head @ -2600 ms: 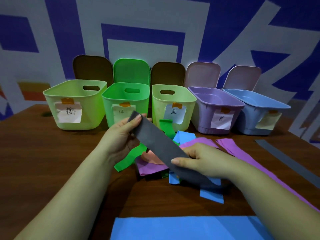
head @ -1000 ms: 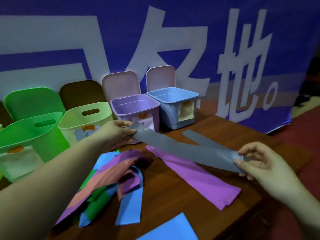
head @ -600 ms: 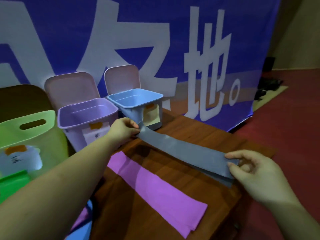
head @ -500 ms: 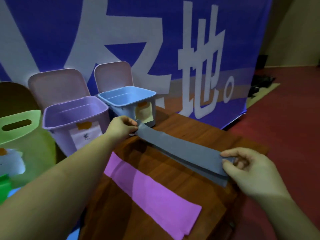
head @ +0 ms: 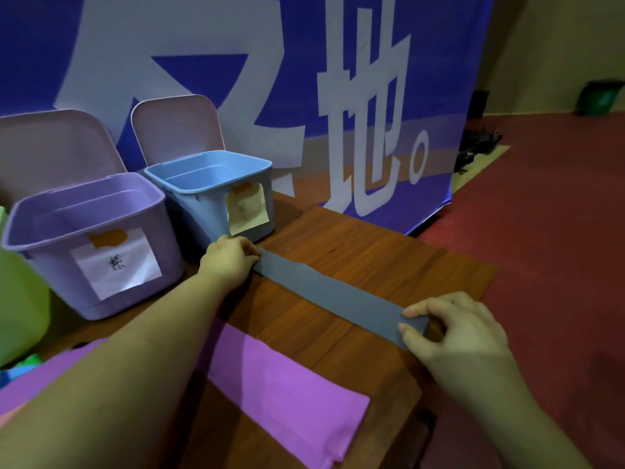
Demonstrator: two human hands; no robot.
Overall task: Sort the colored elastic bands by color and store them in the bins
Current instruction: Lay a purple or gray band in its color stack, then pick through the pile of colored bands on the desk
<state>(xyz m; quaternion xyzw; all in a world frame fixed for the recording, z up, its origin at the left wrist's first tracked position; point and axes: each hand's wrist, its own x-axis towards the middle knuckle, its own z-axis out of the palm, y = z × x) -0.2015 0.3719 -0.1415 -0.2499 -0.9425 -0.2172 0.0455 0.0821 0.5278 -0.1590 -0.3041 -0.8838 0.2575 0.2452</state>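
Both hands are pinching a grey band (head: 331, 299) flat on the table (head: 389, 258): left hand (head: 228, 258) at 10 o'clock, right hand (head: 453, 328) at 4 o'clock.

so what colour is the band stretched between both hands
Grey: the band lies flat on the table, pinched at each end; the head view shows it clearly.

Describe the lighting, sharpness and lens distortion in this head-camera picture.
Head view: dim, with saturated colours; the handwritten label on the lilac plastic bin is readable, the note on the pale blue plastic bin is not; wide-angle stretch enlarges the forearms at the bottom edge.
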